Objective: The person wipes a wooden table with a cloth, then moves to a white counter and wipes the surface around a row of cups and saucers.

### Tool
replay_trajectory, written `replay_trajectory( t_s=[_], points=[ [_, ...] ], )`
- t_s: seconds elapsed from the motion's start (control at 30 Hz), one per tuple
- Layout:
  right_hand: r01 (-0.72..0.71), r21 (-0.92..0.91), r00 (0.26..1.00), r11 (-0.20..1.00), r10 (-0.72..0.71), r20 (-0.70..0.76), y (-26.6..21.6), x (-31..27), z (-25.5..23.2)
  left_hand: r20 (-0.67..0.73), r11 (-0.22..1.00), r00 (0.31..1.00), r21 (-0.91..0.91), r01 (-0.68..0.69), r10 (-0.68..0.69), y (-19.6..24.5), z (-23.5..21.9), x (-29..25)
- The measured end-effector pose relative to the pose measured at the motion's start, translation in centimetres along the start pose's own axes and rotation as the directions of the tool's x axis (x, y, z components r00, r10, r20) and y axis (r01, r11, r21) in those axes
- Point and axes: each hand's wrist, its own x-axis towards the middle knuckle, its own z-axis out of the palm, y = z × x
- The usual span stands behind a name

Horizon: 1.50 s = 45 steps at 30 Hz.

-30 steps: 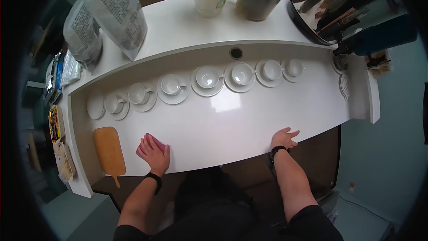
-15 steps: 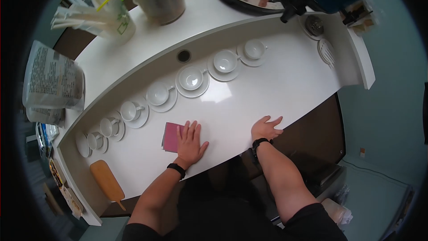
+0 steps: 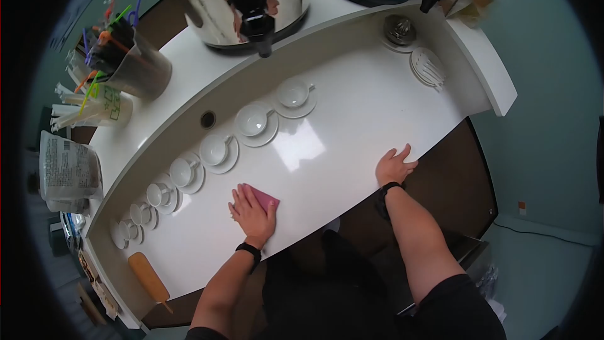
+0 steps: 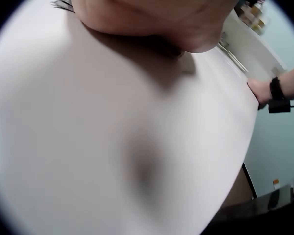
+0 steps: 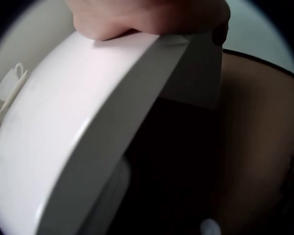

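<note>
My left hand (image 3: 253, 217) lies flat, fingers spread, on a folded pink cloth (image 3: 267, 199) that rests on the white counter (image 3: 327, 182). The cloth shows to the right of the fingers. In the left wrist view the left hand (image 4: 157, 19) is seen from beneath its heel, and a grey fringe of something (image 4: 62, 5) pokes out beside it. At the counter's front edge rests my right hand (image 3: 394, 167), its fingers apart and nothing held. The right wrist view has that hand (image 5: 147, 17) on the edge, fingertips mostly hidden.
Several white cups on saucers (image 3: 251, 119) line the counter's back wall. A wooden board (image 3: 148, 277) lies at the left end. At the right end are a metal juicer (image 3: 399, 29) and stacked white lids or saucers (image 3: 426, 67). A shiny dispenser (image 3: 277, 0) stands on the upper ledge.
The head view has turned rightward. My left hand and the cloth have moved right along the counter, the hand shifting over the cloth's left part. The right hand stays at the front edge.
</note>
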Motion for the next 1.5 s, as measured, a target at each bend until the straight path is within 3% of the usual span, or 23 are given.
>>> replay_trajectory(
  t_s=[0.07, 0.17, 0.3, 0.5, 0.83, 1.13, 1.23, 1.4, 1.5],
  points=[
    [0.066, 0.006, 0.998, 0.998, -0.066, -0.004, 0.8, 5.6, -0.8, 0.031, 0.991, 0.991, -0.010, -0.134, 0.134, 5.4, 0.4, 1.3],
    [0.042, 0.056, 0.999, 0.998, -0.042, -0.003, 0.5, 11.1, -1.9, 0.049, 0.959, 0.958, -0.008, -0.283, 0.284, 12.4, 1.8, 4.1],
    [-0.066, 0.092, 0.996, 0.994, 0.061, 0.058, -0.5, 12.4, -2.9, 0.095, 0.908, 0.903, -0.009, -0.420, 0.418, 20.7, 2.4, 8.1],
    [-0.067, 0.090, 0.994, 0.994, 0.059, 0.087, -0.6, 12.6, -3.6, 0.142, 0.854, 0.846, 0.007, -0.521, 0.514, 30.5, 3.2, 13.6],
    [-0.094, 0.088, 0.989, 0.992, 0.082, 0.123, -1.0, 12.8, -4.3, 0.152, 0.811, 0.804, 0.032, -0.585, 0.574, 34.7, 3.6, 18.0],
    [-0.001, 0.057, 1.000, 0.998, 0.001, -0.009, -0.4, 12.8, -3.0, 0.105, 0.841, 0.842, 0.067, -0.537, 0.529, 39.5, 3.9, 24.9],
    [-0.082, 0.058, 0.992, 0.995, 0.075, 0.106, -0.8, 13.0, -3.8, 0.066, 0.849, 0.851, 0.058, -0.525, 0.522, 41.1, 4.5, 27.9],
    [-0.107, 0.011, 0.988, 0.994, 0.105, 0.114, -0.9, 13.0, -4.0, -0.057, 0.851, 0.849, 0.063, -0.522, 0.525, 43.7, 5.8, 32.1],
    [-0.116, 0.014, 0.986, 0.993, 0.113, 0.126, -1.1, 12.9, -4.3, -0.039, 0.827, 0.826, 0.055, -0.560, 0.562, 43.2, 5.9, 31.8]
  ],
)
